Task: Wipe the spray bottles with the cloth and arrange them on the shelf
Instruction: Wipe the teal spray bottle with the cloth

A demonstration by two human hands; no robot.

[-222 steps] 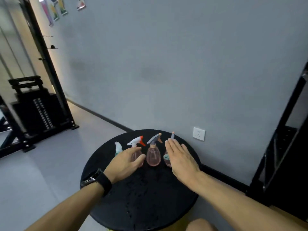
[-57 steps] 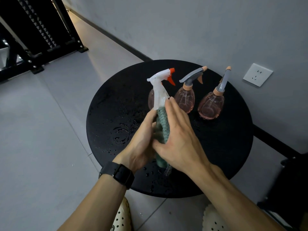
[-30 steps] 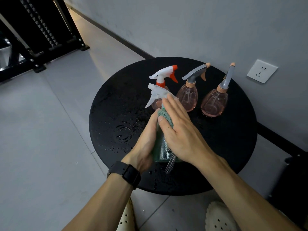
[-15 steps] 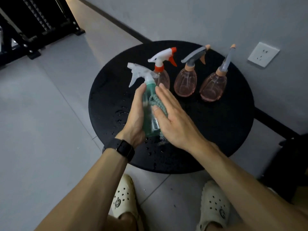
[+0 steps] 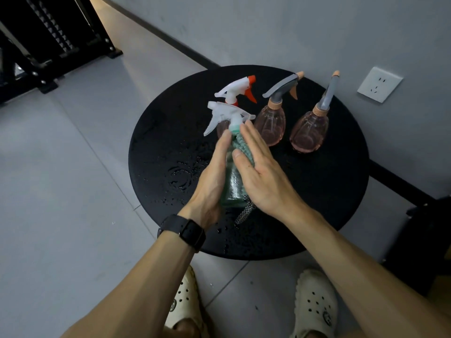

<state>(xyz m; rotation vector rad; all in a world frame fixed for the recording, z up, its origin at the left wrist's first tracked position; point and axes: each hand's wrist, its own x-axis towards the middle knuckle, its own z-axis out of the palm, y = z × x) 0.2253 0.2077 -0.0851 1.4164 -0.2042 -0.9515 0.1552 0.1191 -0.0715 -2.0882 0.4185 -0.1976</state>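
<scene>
Head view gives us the grey tiled floor (image 5: 61, 191) at the largest scale, with the grey wall (image 5: 317, 32) running across the top from 11 to 3 o'clock. Against that wall stands the round black table (image 5: 329, 203), its top beaded with water drops. At 10 o'clock we see a black metal rack (image 5: 48, 32) on the floor, and at 2 o'clock a white wall socket (image 5: 379, 84).

Above the table's middle we find the green spray bottle (image 5: 231, 184), upright with its clear white trigger head (image 5: 227, 115) at 12 o'clock of the hands. Our left hand (image 5: 211, 184) grips the bottle's body from its 9 o'clock side, fingers wrapped behind it and thumb up along the front. Our right hand (image 5: 263, 174) lies at the bottle's 3 o'clock side with straight fingers, pressing the green cloth (image 5: 241, 147) flat against the neck and shoulder. A checked cloth end (image 5: 245, 212) hangs below the palm at 6 o'clock.

Behind the held bottle, at 12 o'clock, stands the pink bottle with the white and orange trigger (image 5: 236, 90). At 1 o'clock stand the first grey-trigger pink bottle (image 5: 271, 125) and, just beside it, the second grey-trigger pink bottle (image 5: 308, 132).

A black wristwatch (image 5: 185, 231) sits on our left wrist.
</scene>
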